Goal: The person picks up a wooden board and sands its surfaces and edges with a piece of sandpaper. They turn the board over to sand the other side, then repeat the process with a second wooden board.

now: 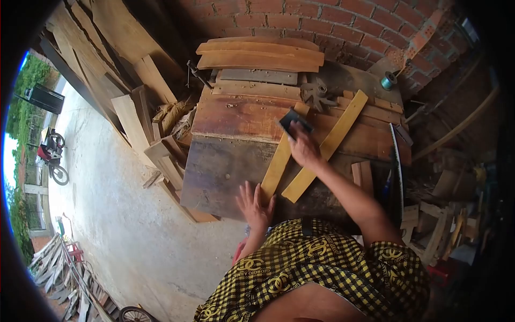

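Note:
My right hand [304,148] is closed on a black sanding block [295,121], which rests on the upper part of a yellowish wooden slat [277,167]. At the slat's near end, my left hand [256,209] holds it between thumb and index finger, with the other fingers spread on the dark benchtop [214,172]. A second yellowish slat [327,147] lies slantwise to the right, partly under my right wrist and forearm.
Curved boards [260,53] lie at the bench's back, near a metal bladed part [317,95] and a spool of thread [389,81]. A long saw-like blade [397,166] lies at the right edge. Planks [131,126] lean on the left; a brick wall [289,21] stands behind.

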Tool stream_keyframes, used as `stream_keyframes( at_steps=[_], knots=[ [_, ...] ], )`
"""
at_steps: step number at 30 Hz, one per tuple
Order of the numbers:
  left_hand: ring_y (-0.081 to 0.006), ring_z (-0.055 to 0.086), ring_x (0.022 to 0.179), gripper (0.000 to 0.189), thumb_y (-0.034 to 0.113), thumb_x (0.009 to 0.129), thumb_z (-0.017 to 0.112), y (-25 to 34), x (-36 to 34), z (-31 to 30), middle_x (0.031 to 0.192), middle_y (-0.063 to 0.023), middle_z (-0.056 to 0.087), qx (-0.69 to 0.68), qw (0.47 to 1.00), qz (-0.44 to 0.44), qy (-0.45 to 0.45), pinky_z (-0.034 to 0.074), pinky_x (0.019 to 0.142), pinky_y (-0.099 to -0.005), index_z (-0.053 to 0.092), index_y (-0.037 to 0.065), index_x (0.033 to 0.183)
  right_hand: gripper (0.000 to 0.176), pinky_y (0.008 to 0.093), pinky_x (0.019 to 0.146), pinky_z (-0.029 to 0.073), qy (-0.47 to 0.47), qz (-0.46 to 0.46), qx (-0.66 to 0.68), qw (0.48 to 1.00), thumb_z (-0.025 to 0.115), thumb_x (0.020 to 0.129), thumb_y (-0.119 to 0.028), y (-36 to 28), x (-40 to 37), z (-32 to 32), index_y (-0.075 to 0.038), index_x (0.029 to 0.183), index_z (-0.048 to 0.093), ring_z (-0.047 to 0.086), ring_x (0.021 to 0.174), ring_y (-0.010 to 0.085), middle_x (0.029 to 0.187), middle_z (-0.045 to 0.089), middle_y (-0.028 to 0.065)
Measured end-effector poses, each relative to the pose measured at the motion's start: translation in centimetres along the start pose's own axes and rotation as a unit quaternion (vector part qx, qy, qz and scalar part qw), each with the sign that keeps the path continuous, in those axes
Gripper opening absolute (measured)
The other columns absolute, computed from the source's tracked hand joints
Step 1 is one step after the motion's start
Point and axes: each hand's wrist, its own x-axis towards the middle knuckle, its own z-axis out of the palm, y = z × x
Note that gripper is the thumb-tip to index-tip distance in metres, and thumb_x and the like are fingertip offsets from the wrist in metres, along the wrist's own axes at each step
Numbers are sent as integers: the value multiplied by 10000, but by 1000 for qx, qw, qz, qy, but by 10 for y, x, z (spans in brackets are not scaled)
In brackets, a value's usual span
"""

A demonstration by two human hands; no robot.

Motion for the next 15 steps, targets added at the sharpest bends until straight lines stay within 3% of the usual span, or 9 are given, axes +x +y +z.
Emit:
stream_keyframes(
  at_steps=[1,3,5,7,9,12,13,14,15],
  knots=[
    [-402,292,1410,654,413,804,730,0,-1,2,1507,-180,359,0,1000,-2,-3,188,1129,-595,517,125,1351,401,402,1052,421,-55,-33,38,997,645,867,-189,-13,-24,3,30,1200,598,478,1286,340,1382,506,189],
    [-402,288,1411,652,411,800,733,1,0,2,1507,-185,355,-1,1000,-17,-11,193,1128,-590,519,120,1343,432,398,1074,402,-127,-141,-22,982,715,806,-188,-50,-64,-16,15,1175,621,480,1296,309,1391,511,141],
    [-403,291,1409,641,406,804,730,1,2,2,1505,-192,354,0,1000,-10,-11,200,1126,-586,517,117,1336,424,405,1059,413,-145,-81,96,981,689,830,-208,-40,-59,-16,13,1183,616,503,1264,322,1367,528,154],
    [-405,301,1401,630,397,811,725,2,-1,1,1498,-197,360,3,1000,-14,-18,208,1123,-582,514,116,1333,406,412,1032,435,-166,84,106,977,617,890,-225,-18,-21,-18,35,1202,596,519,1231,349,1343,534,197],
    [-404,305,1398,631,395,812,723,3,2,0,1490,-195,370,-6,1000,-11,-8,213,1122,-580,511,118,1338,411,415,1023,441,46,38,5,998,541,940,-221,21,25,-12,67,1233,555,502,1241,372,1334,521,248],
    [-397,310,1398,638,403,808,724,0,-1,-2,1485,-190,378,-6,1000,-5,-7,220,1120,-577,512,118,1338,429,416,1054,414,-5,35,-51,998,517,950,-185,13,31,-14,93,1276,505,467,1281,379,1344,501,276],
    [-394,310,1398,641,407,808,723,1,1,-1,1484,-186,380,0,1000,-3,-10,222,1120,-577,511,118,1339,439,416,1073,398,-22,46,6,999,534,936,-189,-11,9,-13,92,1272,510,455,1293,387,1359,483,282],
    [-388,305,1403,637,407,810,718,1,2,1,1485,-179,382,-1,1000,-7,-8,220,1120,-575,514,111,1335,456,416,1086,390,-38,-50,3,998,592,882,-179,-6,-21,8,88,1247,538,449,1302,385,1384,474,255],
    [-385,300,1404,626,405,810,713,1,2,1,1481,-178,385,0,1000,-6,-4,218,1121,-572,520,100,1322,474,417,1092,383,-122,-95,9,988,645,818,-142,-25,-48,1,64,1237,563,441,1313,379,1400,473,220]
  ],
)
